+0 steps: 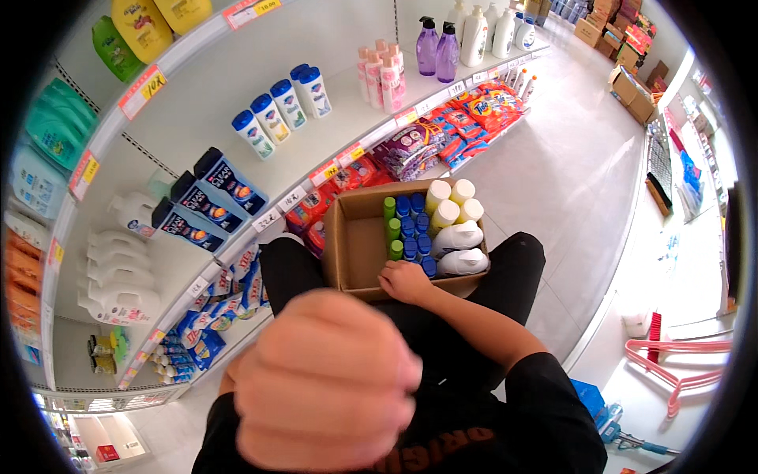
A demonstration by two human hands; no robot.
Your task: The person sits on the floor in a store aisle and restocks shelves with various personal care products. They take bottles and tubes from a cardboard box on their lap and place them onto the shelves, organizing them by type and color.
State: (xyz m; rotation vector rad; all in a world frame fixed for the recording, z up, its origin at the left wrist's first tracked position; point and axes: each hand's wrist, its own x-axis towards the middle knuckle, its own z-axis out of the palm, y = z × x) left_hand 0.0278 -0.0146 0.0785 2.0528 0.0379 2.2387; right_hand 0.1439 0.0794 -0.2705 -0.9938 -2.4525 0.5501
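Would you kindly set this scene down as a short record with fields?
Left hand: fist close to the camera, blurred; any contents hidden
Right hand: at the near rim of the cardboard box
Cardboard box: open, between the person's knees
Box contents: green bottles, blue bottles, pale yellow bottles, white bottles
Shelf: pink bottles, purple pump bottles, others

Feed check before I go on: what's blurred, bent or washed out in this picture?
Head view: the left hand, near the lens, is blurred, while the right hand at the cardboard box looks clearer; head view: straight edges of the shelf bow, and the corners go black; head view: the floor shows pale glare, and the far right is partly washed out.
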